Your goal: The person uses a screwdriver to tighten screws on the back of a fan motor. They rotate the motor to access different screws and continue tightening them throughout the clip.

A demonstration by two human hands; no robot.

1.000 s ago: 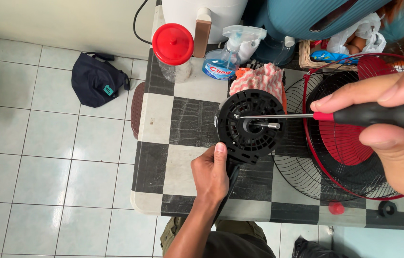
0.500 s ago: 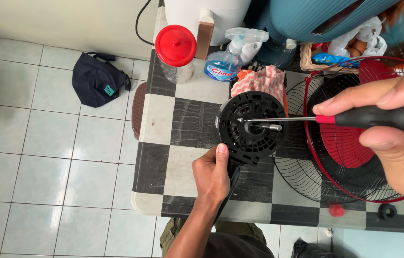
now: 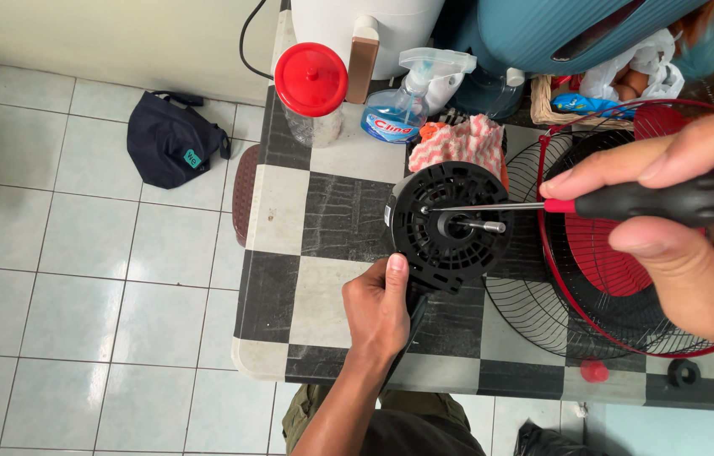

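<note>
A black round fan motor housing (image 3: 450, 221) with a metal shaft stands on the black-and-white checkered table (image 3: 315, 279). My left hand (image 3: 378, 308) grips the housing's lower edge and stand. My right hand (image 3: 695, 228), close to the camera, holds a screwdriver (image 3: 627, 204) with a black and red handle. Its metal tip rests on the left side of the housing's face.
A red and black wire fan guard (image 3: 619, 279) lies to the right of the housing. Behind stand a red-lidded jar (image 3: 311, 89), a blue spray bottle (image 3: 399, 105) and an orange-white cloth (image 3: 458, 143). A dark cap (image 3: 173, 148) lies on the tiled floor. A red knob (image 3: 594, 371) and a black ring (image 3: 683, 372) sit near the table's front edge.
The screwdriver tip has stayed at the housing's face with barely any shift. Both hands hold their places.
</note>
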